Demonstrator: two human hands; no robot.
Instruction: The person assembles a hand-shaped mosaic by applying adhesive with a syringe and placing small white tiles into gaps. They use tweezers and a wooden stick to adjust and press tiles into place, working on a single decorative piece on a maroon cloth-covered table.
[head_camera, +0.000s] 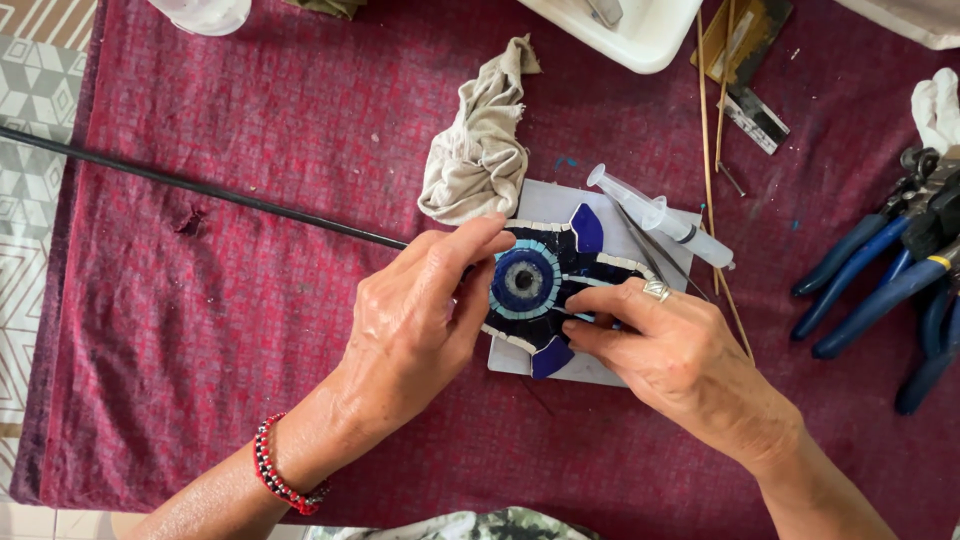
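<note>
A mosaic piece (545, 275) of dark blue, light blue and white tiles with a round eye-like centre lies on a grey square tile (545, 200). My left hand (420, 320) rests on the mosaic's left edge, thumb and forefinger touching it. My right hand (660, 345), with a silver ring, presses its fingertips onto the mosaic's lower right part. Whether a small piece sits under those fingers is hidden.
A crumpled beige rag (480, 150) lies behind the tile. A plastic syringe (665, 215) and tweezers (650, 255) rest on its right side. Blue-handled pliers (880, 280) sit far right, a white tray (620, 30) at the back, thin wooden sticks (715, 150), a black rod (200, 188) at left.
</note>
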